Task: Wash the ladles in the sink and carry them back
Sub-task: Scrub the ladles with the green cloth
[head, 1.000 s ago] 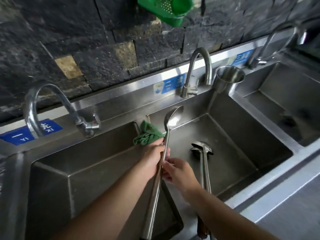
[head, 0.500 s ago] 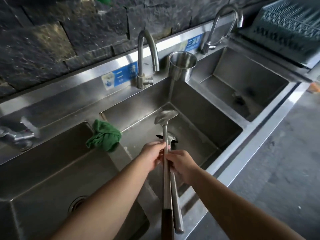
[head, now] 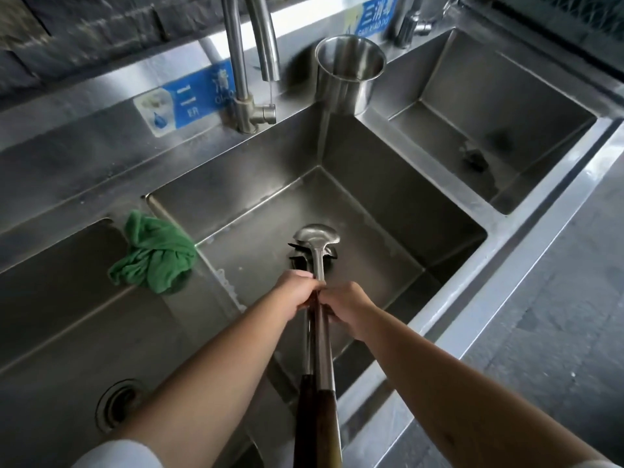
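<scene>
Over the middle sink basin (head: 256,197) I hold long steel ladles bunched together. The top ladle (head: 317,236) points its bowl away from me, above the basin floor; a second ladle's bowl (head: 299,256) shows dark just beneath it. Their shafts run back toward me and end in brown wooden handles (head: 317,427). My left hand (head: 295,287) grips the shafts from the left. My right hand (head: 346,304) grips them from the right, touching the left hand.
A green cloth (head: 153,253) lies on the divider between left and middle basins. The middle tap (head: 251,59) drips a thin stream. A steel cup (head: 349,69) stands on the rim by the right basin (head: 472,106). The left basin has a drain (head: 116,403).
The ladle I held upright has come down level and joined the ones in the basin. Both hands have closed together on the shafts. My view has shifted right and nearer.
</scene>
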The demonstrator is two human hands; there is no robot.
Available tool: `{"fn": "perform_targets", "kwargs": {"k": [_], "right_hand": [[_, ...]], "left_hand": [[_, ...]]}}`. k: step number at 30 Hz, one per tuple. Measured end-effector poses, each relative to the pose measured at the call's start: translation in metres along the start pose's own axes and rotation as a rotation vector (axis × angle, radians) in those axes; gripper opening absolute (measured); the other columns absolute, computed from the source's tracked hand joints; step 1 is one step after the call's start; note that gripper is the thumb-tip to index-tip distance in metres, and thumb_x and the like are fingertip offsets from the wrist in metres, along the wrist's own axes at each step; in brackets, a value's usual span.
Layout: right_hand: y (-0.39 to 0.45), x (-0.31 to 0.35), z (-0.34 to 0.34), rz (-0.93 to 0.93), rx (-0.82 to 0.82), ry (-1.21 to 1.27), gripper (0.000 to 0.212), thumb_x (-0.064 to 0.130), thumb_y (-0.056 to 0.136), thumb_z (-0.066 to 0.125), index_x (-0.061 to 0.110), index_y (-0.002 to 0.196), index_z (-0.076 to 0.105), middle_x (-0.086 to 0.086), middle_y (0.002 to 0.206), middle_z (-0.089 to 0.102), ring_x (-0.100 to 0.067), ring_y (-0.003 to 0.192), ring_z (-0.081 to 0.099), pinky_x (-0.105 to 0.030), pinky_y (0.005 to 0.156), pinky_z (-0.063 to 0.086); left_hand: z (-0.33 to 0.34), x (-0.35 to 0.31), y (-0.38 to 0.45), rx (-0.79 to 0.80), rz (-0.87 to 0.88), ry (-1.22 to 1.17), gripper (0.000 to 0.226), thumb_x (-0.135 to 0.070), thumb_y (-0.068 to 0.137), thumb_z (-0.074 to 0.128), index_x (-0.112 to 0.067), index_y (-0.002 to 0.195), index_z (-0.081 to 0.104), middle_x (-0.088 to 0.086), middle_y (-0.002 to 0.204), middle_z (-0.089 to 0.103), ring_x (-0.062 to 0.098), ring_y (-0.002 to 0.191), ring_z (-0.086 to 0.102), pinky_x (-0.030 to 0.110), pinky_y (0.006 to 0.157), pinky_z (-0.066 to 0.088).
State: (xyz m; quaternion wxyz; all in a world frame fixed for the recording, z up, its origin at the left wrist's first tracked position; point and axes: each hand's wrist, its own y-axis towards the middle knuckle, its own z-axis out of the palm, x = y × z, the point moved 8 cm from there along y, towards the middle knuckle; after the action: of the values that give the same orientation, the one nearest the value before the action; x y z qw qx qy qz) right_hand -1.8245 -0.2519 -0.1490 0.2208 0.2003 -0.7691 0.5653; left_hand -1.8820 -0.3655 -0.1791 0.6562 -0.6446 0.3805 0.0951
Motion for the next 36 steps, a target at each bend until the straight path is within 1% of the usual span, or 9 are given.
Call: {"fn": "perform_targets", "kwargs": {"k": [4,9,13,16,18,20,23,28,36], "right_hand": [[0.009,0.003,0.0,-0.015,-0.002,-0.107,0.013,0.009,0.081,0.063,0.002,0.084,0.074,-0.006,0.06,0.061,-0.015,0.047,0.054,-0.017,0.043,0.043],[0.017,0.004,0.007,-0.023,-0.022,-0.198,0.019,0.02,0.074,0.063,0.011,0.084,0.076,-0.001,0.059,0.062,-0.015,0.051,0.057,-0.024,0.054,0.048],[0.022,0.009,0.016,-0.1,-0.045,-0.318,0.01,0.027,0.077,0.063,0.02,0.075,0.07,0.0,0.07,0.065,-0.018,0.075,0.064,-0.027,0.069,0.053],[0.029,0.008,0.021,-0.148,-0.062,-0.38,0.025,0.031,0.072,0.063,0.021,0.093,0.072,-0.004,0.091,0.066,-0.02,0.094,0.063,-0.031,0.077,0.055],[0.031,0.002,0.022,-0.105,-0.056,-0.327,0.033,0.035,0.071,0.065,0.022,0.1,0.067,-0.003,0.102,0.059,-0.018,0.091,0.062,-0.029,0.073,0.053],[0.032,-0.006,0.022,-0.032,-0.044,-0.227,0.044,0.038,0.065,0.069,0.021,0.104,0.061,-0.005,0.103,0.061,-0.019,0.086,0.065,-0.03,0.072,0.056],[0.036,-0.025,0.038,0.161,0.134,0.126,0.056,0.029,0.06,0.076,0.002,0.107,0.063,-0.021,0.096,0.072,-0.036,0.084,0.072,-0.052,0.079,0.059],[0.035,-0.044,0.052,0.306,0.302,0.38,0.04,0.025,0.085,0.069,-0.007,0.11,0.066,-0.022,0.1,0.067,-0.035,0.092,0.065,-0.049,0.093,0.054],[0.031,-0.027,0.039,0.159,0.145,0.241,0.032,0.024,0.084,0.069,-0.008,0.089,0.067,-0.024,0.081,0.068,-0.032,0.066,0.066,-0.05,0.079,0.058]], "left_hand": [[-0.003,0.001,0.016,-0.064,-0.006,0.027,0.009,-0.021,0.054,0.074,-0.018,0.054,0.065,0.01,0.064,0.066,0.022,0.063,0.061,0.039,0.066,0.056],[-0.006,0.001,0.025,-0.087,0.009,0.124,0.016,-0.025,0.049,0.074,-0.014,0.053,0.063,0.009,0.061,0.061,0.022,0.063,0.059,0.042,0.07,0.058],[-0.014,-0.001,0.02,-0.129,-0.007,0.153,0.027,-0.027,0.056,0.082,-0.017,0.058,0.057,0.008,0.073,0.063,0.022,0.07,0.059,0.04,0.079,0.057],[-0.015,0.011,0.023,-0.088,-0.038,0.088,0.019,-0.022,0.069,0.083,-0.018,0.072,0.065,0.007,0.071,0.063,0.021,0.063,0.059,0.033,0.061,0.056],[-0.014,0.022,0.028,-0.056,-0.071,0.01,0.015,-0.021,0.075,0.08,-0.017,0.083,0.068,0.008,0.071,0.064,0.02,0.06,0.058,0.025,0.054,0.049],[-0.015,0.029,0.033,-0.04,-0.086,-0.025,0.012,-0.022,0.078,0.077,-0.017,0.084,0.068,0.011,0.077,0.065,0.023,0.067,0.059,0.029,0.061,0.049],[-0.008,0.039,0.036,0.049,-0.146,-0.127,0.023,-0.025,0.08,0.075,-0.01,0.095,0.065,0.014,0.086,0.067,0.026,0.078,0.063,0.036,0.075,0.052],[0.01,0.054,0.033,0.151,-0.317,-0.269,0.026,-0.032,0.093,0.06,-0.01,0.078,0.06,0.01,0.072,0.061,0.023,0.059,0.062,0.03,0.056,0.053],[0.008,0.039,0.027,0.09,-0.257,-0.296,0.019,-0.02,0.091,0.063,-0.003,0.082,0.064,0.018,0.079,0.064,0.031,0.073,0.065,0.043,0.079,0.055]]}}
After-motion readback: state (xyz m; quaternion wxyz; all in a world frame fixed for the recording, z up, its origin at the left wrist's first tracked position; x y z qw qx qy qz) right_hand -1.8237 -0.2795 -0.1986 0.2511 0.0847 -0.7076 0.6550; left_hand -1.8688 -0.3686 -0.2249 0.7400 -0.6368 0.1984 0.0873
